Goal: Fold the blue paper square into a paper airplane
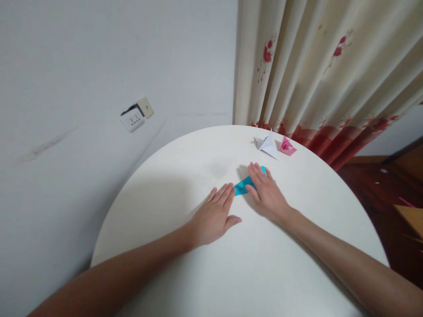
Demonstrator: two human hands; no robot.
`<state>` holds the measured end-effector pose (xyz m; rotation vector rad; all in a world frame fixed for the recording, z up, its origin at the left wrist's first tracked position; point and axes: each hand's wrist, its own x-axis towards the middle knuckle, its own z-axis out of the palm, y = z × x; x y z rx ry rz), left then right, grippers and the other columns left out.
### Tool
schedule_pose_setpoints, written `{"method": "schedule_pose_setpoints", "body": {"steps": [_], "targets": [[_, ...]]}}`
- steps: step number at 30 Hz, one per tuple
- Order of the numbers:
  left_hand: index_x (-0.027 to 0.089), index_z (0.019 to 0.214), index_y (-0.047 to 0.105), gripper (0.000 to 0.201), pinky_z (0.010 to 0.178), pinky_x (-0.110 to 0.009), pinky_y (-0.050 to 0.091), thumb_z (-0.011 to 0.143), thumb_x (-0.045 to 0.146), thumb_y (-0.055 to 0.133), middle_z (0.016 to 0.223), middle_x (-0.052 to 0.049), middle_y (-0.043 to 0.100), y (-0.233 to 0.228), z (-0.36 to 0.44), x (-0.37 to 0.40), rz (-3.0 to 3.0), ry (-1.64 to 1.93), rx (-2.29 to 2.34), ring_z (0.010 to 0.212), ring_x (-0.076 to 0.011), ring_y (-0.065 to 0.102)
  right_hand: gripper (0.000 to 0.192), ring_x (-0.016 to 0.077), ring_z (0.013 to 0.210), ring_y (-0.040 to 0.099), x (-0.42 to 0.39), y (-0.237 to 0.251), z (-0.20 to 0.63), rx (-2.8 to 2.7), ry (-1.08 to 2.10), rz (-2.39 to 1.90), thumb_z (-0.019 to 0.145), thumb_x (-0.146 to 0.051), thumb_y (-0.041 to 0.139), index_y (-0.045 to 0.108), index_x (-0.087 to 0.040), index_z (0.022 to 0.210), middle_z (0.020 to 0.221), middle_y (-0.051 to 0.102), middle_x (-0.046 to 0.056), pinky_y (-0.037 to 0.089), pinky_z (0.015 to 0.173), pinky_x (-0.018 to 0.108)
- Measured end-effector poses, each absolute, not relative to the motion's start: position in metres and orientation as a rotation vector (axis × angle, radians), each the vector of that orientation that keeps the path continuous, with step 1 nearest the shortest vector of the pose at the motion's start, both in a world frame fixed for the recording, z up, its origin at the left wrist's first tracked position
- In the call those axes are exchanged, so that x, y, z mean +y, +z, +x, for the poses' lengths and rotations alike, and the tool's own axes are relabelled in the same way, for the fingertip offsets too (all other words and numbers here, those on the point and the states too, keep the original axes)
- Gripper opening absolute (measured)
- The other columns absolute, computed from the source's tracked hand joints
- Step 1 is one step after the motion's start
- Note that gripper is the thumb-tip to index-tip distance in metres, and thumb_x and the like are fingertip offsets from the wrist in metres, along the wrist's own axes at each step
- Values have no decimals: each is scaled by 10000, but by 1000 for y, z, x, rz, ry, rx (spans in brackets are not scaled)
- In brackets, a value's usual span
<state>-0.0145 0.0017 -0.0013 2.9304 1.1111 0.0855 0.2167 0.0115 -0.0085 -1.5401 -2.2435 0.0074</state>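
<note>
Blue folded paper mostly hidden | right hand flat on it | left hand flat beside

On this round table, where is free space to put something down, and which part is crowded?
Bare: the wide near part of the table between the forearms, and the left part beyond the left hand. Crowded: the far side, where the right hand covers the blue paper, near the white figure and pink figure.

On the table the folded paper lies between the left hand and the right hand, partly under the right. Two paper figures stand behind them, beside the curtain.
</note>
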Motion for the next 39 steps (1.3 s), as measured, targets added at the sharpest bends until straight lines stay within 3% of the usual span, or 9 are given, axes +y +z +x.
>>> {"method": "schedule_pose_setpoints", "body": {"steps": [4, 10, 16, 20, 25, 30, 39], "targets": [[65, 1544, 315, 745, 1237, -503, 214, 1025, 598, 349, 1632, -217, 269, -4, -14, 2, 2930, 101, 1128, 1540, -300, 215, 683, 255, 1545, 187, -3, -10, 197, -2547, 157, -1287, 1061, -515, 280, 222, -118, 1613, 1649, 252, 162, 209, 1242, 531], [101, 1574, 256, 734, 1232, -508, 215, 1031, 588, 339, 1632, -214, 274, -5, -16, 3, 2943, 136, 1094, 1544, -297, 199, 701, 294, 1539, 202, 11, -12, 218, -2439, 125, -1575, 1057, -545, 251, 283, -97, 1594, 1644, 256, 176, 192, 1237, 554], [70, 1556, 289, 753, 1231, -502, 222, 1029, 608, 308, 1640, -217, 244, -3, -16, 4, 2944, 69, 1102, 1544, -302, 199, 741, 318, 1535, 209, 27, -21, 249, -2212, 66, -1902, 1051, -553, 225, 287, -37, 1579, 1641, 256, 207, 204, 1227, 560], [80, 1561, 284, 742, 1230, -506, 230, 1032, 599, 316, 1638, -211, 251, -3, -16, 3, 2939, 85, 1103, 1545, -294, 195, 748, 352, 1535, 193, 29, -22, 253, -2048, 1, -1980, 1051, -530, 228, 227, -7, 1586, 1633, 249, 253, 221, 1211, 592], [104, 1572, 267, 723, 1237, -505, 212, 1034, 583, 332, 1639, -201, 262, -5, -17, 4, 2939, 129, 1087, 1548, -286, 185, 693, 312, 1557, 96, 18, -11, 229, -2066, -98, -1725, 1064, -454, 244, 111, -63, 1621, 1662, 189, 218, 166, 1227, 600], [103, 1580, 246, 727, 1241, -514, 203, 1033, 571, 349, 1645, -197, 248, -7, -17, 6, 2918, 141, 1079, 1553, -277, 171, 655, 267, 1545, 182, 2, -9, 205, -2487, 123, -1373, 1066, -491, 268, 254, -120, 1605, 1649, 261, 166, 203, 1240, 539], [94, 1569, 267, 722, 1237, -508, 207, 1035, 576, 332, 1646, -199, 250, -7, -17, 6, 2927, 141, 1083, 1551, -280, 181, 739, 275, 1544, 187, 3, -9, 207, -2508, 155, -1472, 1049, -586, 229, 300, -83, 1585, 1644, 255, 175, 192, 1245, 528]]}}
